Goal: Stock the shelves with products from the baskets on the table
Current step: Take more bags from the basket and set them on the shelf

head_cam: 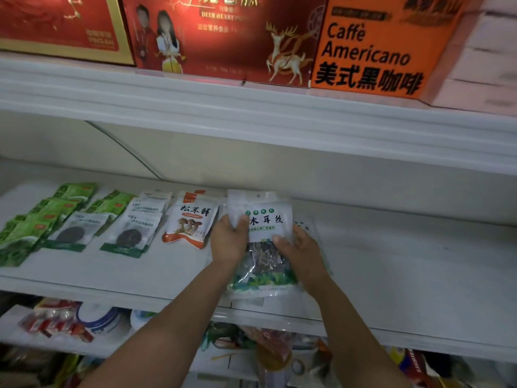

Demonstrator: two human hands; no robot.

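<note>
Both hands are gripping the fungus pouch [264, 219] over the shelf [391, 261]: left hand [228, 238] pinching its upper left edge, right hand [300, 249] holding its right side. Its long axis is pointing toward the back wall, just right of the orange pouch [190, 219].

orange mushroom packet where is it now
In the head view the orange mushroom packet lies on the middle shelf, left of centre, between the windowed packets and the white packet held by the left hand and right hand.
</note>
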